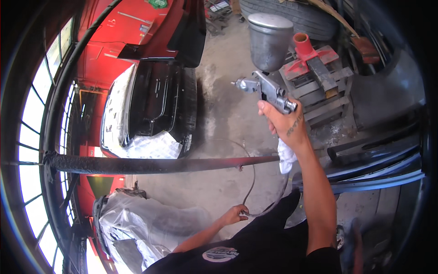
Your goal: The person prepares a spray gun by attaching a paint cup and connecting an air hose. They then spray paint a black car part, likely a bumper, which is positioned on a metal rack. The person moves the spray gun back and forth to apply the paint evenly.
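Observation:
My right hand [284, 119] grips a silver spray gun [269, 89] by its handle, with a metal cup [270, 41] upright on top and the nozzle pointing left. A white cloth [286, 155] hangs just below this hand, around the gun's lower end or hose; I cannot make out which. Lower down, my left hand [235, 213] is closed on a thin air hose [269, 211], which loops up and to the left. A long dark bar [205, 165] crosses the view between my two hands.
A black car panel [150, 100] with masking sits left of centre, below a hanging dark panel [185, 41]. Plastic-covered parts [146, 219] are at lower left. A red stand [301, 64], metal frame [333, 107] and tyre [310, 25] are at upper right. Long trim pieces [365, 178] lie at right.

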### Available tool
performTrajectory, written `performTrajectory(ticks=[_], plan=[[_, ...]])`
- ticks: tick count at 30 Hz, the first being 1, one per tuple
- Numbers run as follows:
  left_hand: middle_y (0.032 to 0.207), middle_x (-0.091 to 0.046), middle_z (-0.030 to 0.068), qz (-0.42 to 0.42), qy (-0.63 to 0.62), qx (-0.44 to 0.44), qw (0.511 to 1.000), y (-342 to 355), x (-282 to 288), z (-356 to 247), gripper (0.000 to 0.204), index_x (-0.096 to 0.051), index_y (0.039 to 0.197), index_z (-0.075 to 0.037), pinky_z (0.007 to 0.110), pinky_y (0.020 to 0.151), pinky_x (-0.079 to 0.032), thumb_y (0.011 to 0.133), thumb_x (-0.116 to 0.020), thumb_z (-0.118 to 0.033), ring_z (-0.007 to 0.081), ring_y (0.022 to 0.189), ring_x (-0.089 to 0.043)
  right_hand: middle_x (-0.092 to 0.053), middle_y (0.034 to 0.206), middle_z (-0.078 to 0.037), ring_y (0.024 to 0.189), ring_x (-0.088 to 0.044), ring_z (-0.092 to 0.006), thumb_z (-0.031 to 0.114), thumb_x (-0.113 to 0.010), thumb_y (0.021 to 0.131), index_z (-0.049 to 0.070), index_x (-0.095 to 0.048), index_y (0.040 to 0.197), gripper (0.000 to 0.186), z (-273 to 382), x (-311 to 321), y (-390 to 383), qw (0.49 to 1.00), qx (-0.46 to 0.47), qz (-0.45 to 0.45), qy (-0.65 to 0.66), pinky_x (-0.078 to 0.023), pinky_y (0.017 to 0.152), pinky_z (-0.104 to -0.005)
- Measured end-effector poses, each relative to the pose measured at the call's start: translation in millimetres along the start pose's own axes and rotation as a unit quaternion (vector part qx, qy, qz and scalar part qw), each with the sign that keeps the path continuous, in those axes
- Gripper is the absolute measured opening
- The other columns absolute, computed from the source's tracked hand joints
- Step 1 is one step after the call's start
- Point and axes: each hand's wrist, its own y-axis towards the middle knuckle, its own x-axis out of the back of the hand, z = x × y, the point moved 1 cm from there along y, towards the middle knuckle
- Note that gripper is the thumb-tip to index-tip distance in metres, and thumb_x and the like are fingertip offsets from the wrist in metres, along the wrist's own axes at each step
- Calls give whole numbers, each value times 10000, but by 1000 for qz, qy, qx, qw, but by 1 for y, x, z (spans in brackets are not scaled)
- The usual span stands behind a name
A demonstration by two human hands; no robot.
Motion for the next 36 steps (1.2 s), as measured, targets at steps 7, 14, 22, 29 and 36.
performTrajectory(ticks=[7, 14, 22, 29, 36], plan=[[1041, -671, 131, 35, 22, -29, 999, 5, 10, -15, 312, -685, 1059, -28, 387, 851, -561, 824, -873, -114, 282, 946, -704, -600, 672, 17, 632, -547, -71, 195, -783, 930, -21, -706, 864, 239, 58, 0, -46, 988, 77, 107, 79, -447, 570, -295], [951, -672, 119, 37, 42, -17, 998, -1, 38, 20, 296, -697, 988, -37, 387, 809, -543, 789, -894, -131, 275, 909, -688, -581, 681, 23, 586, -510, -95, 239, -753, 952, -13, -707, 888, 264, -2, -20, -33, 999, -21, -32, 27, -434, 554, -309], [910, -684, 95, 118, 90, -16, 989, 15, 79, 66, 272, -699, 946, -46, 361, 786, -529, 769, -896, -109, 220, 879, -680, -591, 683, -23, 653, -507, -100, 240, -729, 975, -23, -715, 1011, 266, -11, -44, -61, 989, 20, -127, -70, -455, 618, -326], [921, -708, 75, 112, 23, -45, 992, 20, 83, 48, 287, -690, 1004, -37, 349, 794, -542, 802, -879, -115, 195, 878, -689, -630, 716, -17, 675, -514, -74, 187, -759, 958, -18, -733, 1061, 231, 77, -100, -110, 992, 111, -53, -42, -455, 617, -298], [927, -703, 91, 37, 37, -59, 997, 2, 82, 58, 279, -696, 1019, -40, 358, 798, -539, 809, -862, -120, 206, 890, -689, -636, 702, -33, 631, -552, -104, 142, -759, 937, -16, -708, 947, 166, 90, -112, -157, 973, 219, -56, -55, -462, 605, -314]])
